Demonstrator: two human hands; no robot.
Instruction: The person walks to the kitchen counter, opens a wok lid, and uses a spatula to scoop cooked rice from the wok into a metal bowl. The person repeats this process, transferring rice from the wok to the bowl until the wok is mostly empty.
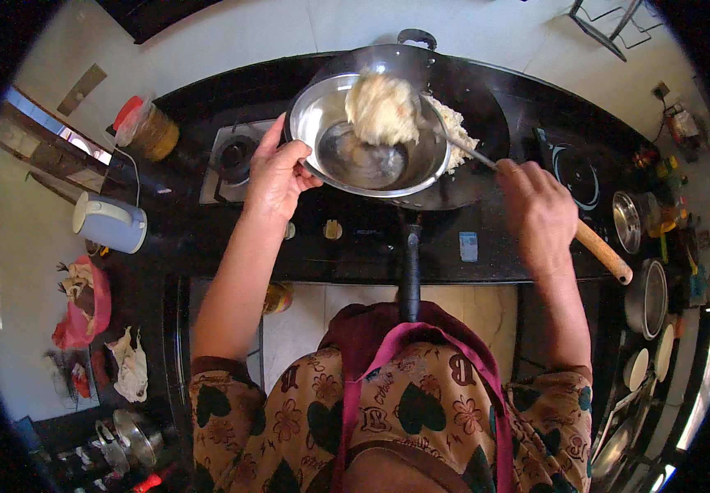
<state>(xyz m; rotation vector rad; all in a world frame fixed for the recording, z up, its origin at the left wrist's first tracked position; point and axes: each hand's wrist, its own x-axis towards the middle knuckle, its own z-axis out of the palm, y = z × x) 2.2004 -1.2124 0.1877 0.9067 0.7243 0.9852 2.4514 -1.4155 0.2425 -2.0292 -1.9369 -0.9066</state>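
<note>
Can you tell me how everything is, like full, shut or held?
Bowl: held by left hand, over pan
Pan: pale food inside
Lump: blurred, overlapping bowl's far rim
Utensil: gripped by right hand
Jar: red lid on, partly filled
Kettle: upright
Left burner: no flame showing

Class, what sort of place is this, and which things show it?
Probably a kitchen: there is a long-handled black pan, a stove burner to its left, and a pale kettle farther left.
</note>
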